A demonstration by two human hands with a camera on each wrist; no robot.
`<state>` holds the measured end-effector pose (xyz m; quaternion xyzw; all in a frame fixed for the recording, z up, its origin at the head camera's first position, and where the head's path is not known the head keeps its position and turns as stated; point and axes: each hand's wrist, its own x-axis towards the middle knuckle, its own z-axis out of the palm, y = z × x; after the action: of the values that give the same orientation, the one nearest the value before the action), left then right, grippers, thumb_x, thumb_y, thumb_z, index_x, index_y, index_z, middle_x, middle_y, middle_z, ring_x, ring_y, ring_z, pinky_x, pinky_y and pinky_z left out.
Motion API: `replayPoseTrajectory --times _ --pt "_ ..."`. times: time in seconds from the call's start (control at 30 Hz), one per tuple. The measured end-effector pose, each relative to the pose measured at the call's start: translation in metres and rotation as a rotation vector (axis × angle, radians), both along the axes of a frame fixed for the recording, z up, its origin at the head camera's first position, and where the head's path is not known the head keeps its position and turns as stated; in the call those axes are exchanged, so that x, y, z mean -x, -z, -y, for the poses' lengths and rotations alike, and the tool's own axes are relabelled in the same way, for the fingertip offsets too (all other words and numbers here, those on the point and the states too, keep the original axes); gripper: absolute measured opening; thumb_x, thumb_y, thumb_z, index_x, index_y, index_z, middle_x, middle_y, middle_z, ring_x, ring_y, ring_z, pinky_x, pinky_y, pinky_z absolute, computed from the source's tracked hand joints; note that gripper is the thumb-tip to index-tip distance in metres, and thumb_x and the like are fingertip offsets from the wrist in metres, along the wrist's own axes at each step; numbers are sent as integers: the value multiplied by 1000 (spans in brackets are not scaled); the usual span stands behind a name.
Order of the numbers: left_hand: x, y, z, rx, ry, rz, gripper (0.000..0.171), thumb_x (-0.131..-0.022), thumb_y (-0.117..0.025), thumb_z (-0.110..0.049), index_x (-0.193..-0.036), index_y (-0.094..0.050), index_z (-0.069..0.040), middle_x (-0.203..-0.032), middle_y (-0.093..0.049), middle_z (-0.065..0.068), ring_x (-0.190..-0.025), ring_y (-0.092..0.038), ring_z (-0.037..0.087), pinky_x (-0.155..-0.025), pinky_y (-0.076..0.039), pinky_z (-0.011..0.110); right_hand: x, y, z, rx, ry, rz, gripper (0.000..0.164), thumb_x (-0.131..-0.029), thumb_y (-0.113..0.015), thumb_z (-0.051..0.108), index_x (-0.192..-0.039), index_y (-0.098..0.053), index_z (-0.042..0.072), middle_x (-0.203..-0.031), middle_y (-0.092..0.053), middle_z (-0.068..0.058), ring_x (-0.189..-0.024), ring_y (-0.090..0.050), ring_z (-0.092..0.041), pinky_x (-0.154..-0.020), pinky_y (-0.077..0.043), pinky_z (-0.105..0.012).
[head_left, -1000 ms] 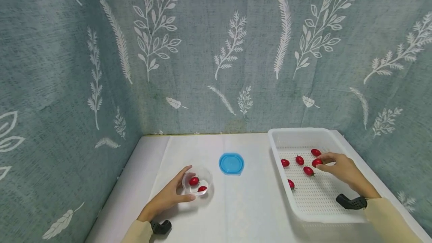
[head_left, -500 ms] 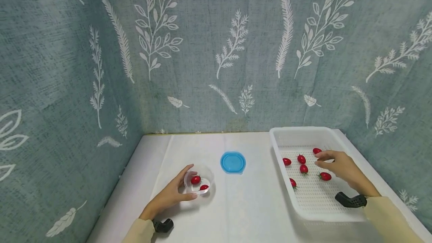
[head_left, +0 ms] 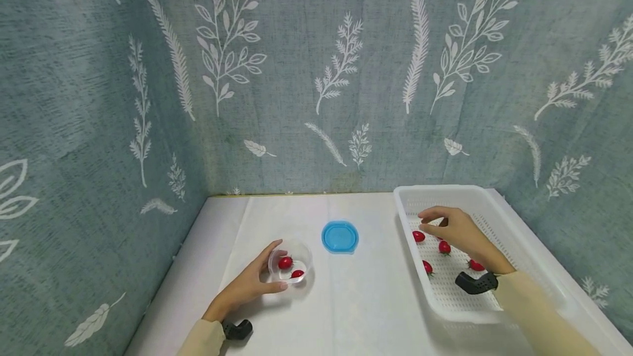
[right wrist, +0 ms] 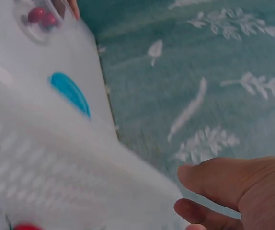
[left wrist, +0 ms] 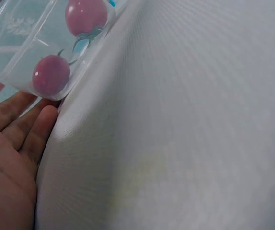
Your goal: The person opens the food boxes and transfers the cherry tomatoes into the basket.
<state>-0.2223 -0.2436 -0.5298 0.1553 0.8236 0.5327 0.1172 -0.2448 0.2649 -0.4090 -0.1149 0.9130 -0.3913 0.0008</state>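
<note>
My left hand holds a clear round plastic tub from its left side, thumb in front and fingers behind. Two red cherry tomatoes lie inside it; the left wrist view shows them and their green stems through the wall. My right hand is over the white perforated basket, thumb and fingertips apart with nothing between them. Near its fingertips lies a cherry tomato, and another cherry tomato sits just below the hand. The hand hides part of the basket's far floor.
A blue lid lies flat on the white table between tub and basket. More cherry tomatoes are spread in the basket, whose raised walls surround them. Leaf-patterned cloth stands behind and at both sides.
My right hand let go of a cherry tomato, which dropped back into the basket, then moved left across it. The left hand and tub stayed in place.
</note>
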Motion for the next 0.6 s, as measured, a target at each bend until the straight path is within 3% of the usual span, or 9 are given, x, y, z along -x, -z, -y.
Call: replayPoseTrajectory --times 0.4,0.6 --pt "1 1 -3 12 -18 9 107 -80 -91 -33 -164 -25 -33 -163 -37 5 -154 -24 34 -123 -12 60 16 -4 72 47 -122 3 29 -94 -78 26 -120 -73 14 -112 -72 -6 -75 -57 -23 -57 -50 -34" --pt "1 1 0 22 -14 11 106 -80 -90 -33 -163 -25 -35 -160 -42 4 -152 -28 35 -122 -13 61 18 -4 104 68 -179 28 26 -93 -78 25 -118 -74 17 -110 -72 -3 -74 -58 -23 -58 -52 -37"
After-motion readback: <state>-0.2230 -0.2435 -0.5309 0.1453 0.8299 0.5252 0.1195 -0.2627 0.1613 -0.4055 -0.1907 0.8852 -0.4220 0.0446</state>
